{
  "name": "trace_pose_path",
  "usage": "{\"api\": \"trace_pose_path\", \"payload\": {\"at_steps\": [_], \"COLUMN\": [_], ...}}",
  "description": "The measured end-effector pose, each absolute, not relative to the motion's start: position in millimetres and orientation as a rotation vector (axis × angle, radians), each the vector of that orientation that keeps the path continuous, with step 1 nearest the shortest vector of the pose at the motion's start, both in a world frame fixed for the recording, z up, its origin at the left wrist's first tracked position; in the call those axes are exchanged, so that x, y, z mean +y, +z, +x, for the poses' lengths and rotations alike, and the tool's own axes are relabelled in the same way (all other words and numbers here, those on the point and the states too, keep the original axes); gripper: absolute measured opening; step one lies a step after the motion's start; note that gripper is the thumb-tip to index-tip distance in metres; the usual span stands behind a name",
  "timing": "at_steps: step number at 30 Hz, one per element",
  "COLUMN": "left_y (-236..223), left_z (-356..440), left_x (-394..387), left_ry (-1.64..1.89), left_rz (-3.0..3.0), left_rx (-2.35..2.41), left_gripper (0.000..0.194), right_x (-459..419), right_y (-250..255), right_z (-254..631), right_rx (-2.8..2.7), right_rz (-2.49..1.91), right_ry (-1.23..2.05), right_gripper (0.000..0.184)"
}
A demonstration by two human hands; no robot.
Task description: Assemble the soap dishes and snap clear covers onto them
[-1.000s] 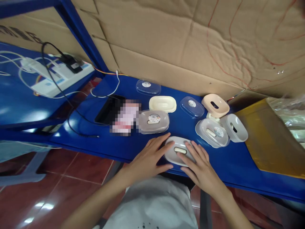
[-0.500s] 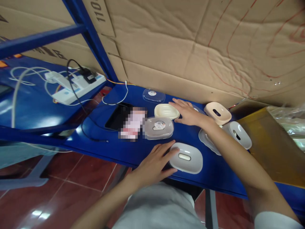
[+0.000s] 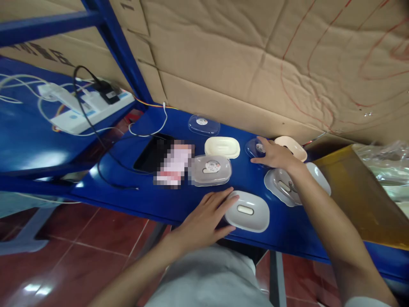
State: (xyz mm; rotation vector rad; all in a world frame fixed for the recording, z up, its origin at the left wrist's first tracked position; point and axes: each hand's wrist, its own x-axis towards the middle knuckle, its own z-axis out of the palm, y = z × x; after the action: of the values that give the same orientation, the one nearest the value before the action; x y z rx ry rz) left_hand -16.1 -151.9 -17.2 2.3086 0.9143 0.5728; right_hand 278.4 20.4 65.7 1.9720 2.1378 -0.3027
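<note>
Right hand (image 3: pixel 271 154) just slid from the cream dish (image 3: pixel 222 146) to the clear lid (image 3: pixel 251 148), 12 o'clock of the grey dish (image 3: pixel 257 215), fingers spread; left hand (image 3: pixel 206 219)'s spread at its 9 o'clock rim.

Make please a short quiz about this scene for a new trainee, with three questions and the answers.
1. Which thing do the fingers of the right hand reach over?
A) a power strip
B) a transparent lid with a round sticker
C) a black cable

2. True or false: the left hand is at the left end of the nearest gray dish.

3. Fill in the colour: the uncovered dish just beyond the left covered dish is ____.

Key: 1 B; 2 true; 3 cream
</note>
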Motion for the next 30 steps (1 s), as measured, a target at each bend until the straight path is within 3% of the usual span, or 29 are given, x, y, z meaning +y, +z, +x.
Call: {"api": "trace_pose_path", "payload": {"at_steps": [3, 7, 14, 30], "left_y": [-16, -20, -25, -22], "left_z": [-17, -17, -16, -16], "left_x": [-152, -151, -151, -149], "left_ry": [0.556, 0.590, 0.635, 0.600], "left_rz": [2.259, 2.228, 2.220, 2.202], "left_rx": [0.941, 0.930, 0.926, 0.947], "left_gripper": [0.099, 0.113, 0.106, 0.094], "right_x": [-23, -106, -189, -182], "right_y": [69, 62, 26, 24], "right_z": [278, 271, 279, 262], "right_rx": [2.459, 2.917, 2.955, 3.007], "right_rz": [2.045, 1.821, 1.642, 1.508], "right_ry": [-0.144, -0.226, -0.420, -0.399], "right_gripper": [0.094, 0.093, 0.084, 0.083]}}
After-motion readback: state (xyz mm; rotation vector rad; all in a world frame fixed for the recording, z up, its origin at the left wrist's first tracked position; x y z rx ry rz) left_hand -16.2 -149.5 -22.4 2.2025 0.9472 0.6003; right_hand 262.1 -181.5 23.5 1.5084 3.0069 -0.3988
